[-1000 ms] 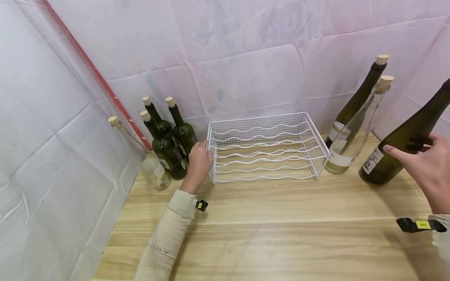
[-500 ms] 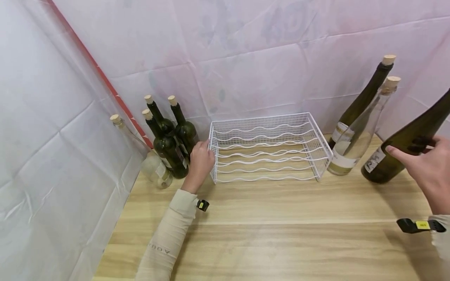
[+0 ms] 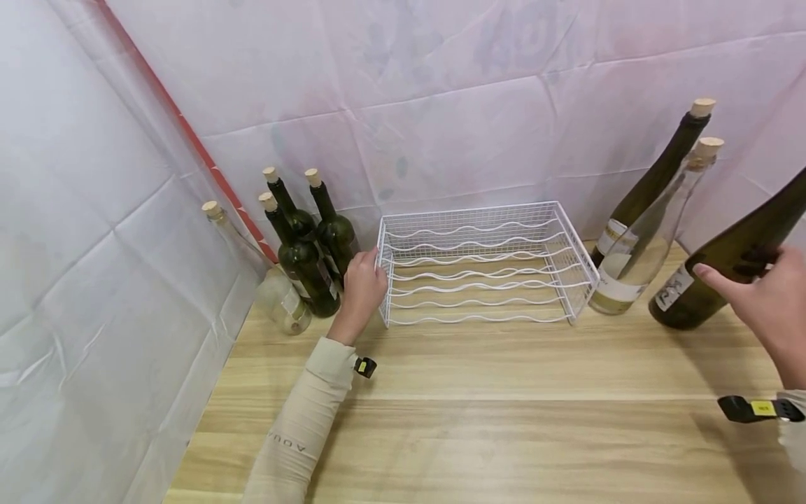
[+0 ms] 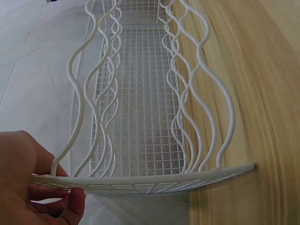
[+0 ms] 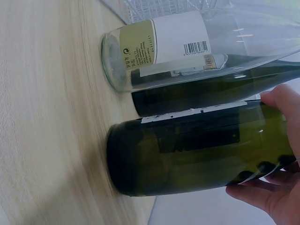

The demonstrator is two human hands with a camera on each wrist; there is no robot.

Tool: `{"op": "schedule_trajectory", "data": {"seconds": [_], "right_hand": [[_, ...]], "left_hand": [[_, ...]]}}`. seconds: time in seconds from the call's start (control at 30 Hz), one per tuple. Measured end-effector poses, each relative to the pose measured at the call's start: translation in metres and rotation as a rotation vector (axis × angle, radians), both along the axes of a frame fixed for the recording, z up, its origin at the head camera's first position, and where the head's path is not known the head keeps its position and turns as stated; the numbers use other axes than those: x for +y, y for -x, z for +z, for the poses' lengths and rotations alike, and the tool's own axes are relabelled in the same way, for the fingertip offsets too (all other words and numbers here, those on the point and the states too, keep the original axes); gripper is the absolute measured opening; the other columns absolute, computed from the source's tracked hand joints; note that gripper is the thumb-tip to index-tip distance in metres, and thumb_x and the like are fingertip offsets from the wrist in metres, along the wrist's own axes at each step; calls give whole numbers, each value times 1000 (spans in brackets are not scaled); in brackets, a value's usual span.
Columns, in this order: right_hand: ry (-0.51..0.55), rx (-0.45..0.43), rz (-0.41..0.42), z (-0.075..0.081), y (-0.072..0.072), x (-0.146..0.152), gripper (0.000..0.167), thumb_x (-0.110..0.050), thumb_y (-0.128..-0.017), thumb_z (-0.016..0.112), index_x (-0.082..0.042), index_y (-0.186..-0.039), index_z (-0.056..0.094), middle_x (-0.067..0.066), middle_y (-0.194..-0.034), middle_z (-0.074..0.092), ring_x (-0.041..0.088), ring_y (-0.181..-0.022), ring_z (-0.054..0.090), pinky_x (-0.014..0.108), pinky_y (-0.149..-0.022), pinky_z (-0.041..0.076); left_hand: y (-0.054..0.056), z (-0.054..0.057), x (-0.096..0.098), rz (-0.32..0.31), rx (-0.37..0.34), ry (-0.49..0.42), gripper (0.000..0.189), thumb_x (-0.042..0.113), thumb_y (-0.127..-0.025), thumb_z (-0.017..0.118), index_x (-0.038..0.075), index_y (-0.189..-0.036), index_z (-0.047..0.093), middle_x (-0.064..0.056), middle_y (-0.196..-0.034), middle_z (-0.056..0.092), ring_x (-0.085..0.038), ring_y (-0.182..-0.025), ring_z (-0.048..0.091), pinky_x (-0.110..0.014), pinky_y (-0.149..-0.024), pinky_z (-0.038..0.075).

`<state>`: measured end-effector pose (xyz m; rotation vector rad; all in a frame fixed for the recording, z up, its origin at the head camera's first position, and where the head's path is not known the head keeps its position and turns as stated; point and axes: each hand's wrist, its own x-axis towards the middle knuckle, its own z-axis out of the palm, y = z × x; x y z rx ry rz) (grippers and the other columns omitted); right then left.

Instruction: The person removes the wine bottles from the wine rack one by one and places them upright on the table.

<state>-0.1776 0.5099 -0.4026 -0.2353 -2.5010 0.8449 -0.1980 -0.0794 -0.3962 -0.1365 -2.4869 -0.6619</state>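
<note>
My left hand [image 3: 363, 290] grips the left end panel of a white wire wine rack [image 3: 478, 318], thumb and fingers pinching its top edge in the left wrist view. Wavy wires run the rack's length, and no bottle lies on them. At the far right, my right hand [image 3: 771, 301] holds a dark green wine bottle [image 3: 702, 283] around its body, thumb on the near side. The bottle is upright with its base at the table; its top is cut off by the head view's edge. In the right wrist view its white label [image 5: 194, 113] shows edge-on.
Right of the rack stand a clear corked bottle [image 3: 620, 276] and a dark corked bottle [image 3: 655, 168] behind it. Left of my left hand are several dark corked bottles [image 3: 308, 276] and a clear one [image 3: 277, 294]. White sheeting [image 3: 453, 140] hangs behind the wooden table [image 3: 466, 434].
The head view has shifted slightly, so everything sits a little further right. Both hands keep their grips on the rack and the bottle, with no other visible change.
</note>
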Motion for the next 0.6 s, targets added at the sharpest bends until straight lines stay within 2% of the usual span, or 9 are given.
{"op": "schedule_trajectory", "data": {"seconds": [0.17,0.23,0.3,0.4,0.5,0.6], "right_hand": [[-30,28,49,2,0,4,59,-20,-88,79,20,-121,50,41,-104,56,-29,-66,23,7,-49,25],[-64,44,63,6,1,6,51,-20,-87,80,17,-110,53,36,-88,57,-23,-61,27,11,-46,24],[-114,36,74,10,1,6,46,-24,-89,79,13,-95,52,27,-69,53,-11,-53,33,17,-44,24],[-198,-75,65,16,-1,5,59,-46,-96,70,5,-84,43,10,-55,40,14,-45,36,28,-43,25],[-242,-192,77,18,-6,2,67,-58,-99,59,1,-78,38,4,-53,34,21,-45,36,32,-43,27],[-250,-278,108,19,-12,2,74,-57,-101,55,13,-81,44,7,-54,38,24,-47,41,33,-44,30]], "left_hand": [[-2,-5,3,-17,-12,-32,44,-1,-94,61,-11,-136,61,-31,-122,67,-43,-110,69,-53,-93,60],[-2,-5,5,-29,-24,-41,46,2,-95,62,-11,-139,58,-32,-125,66,-44,-113,68,-53,-94,60],[-2,-5,4,-40,-36,-50,48,3,-96,64,-12,-141,56,-33,-127,65,-45,-115,66,-54,-97,59],[-2,-3,2,-60,-81,-63,53,6,-96,65,-12,-144,52,-33,-132,62,-47,-120,63,-56,-102,55],[-1,-3,-4,-95,-167,-79,61,11,-98,65,-9,-151,45,-32,-142,57,-47,-129,59,-57,-109,51],[-2,-4,-12,-133,-272,-118,69,21,-100,65,-3,-158,36,-28,-150,51,-43,-136,55,-56,-114,47]]}}
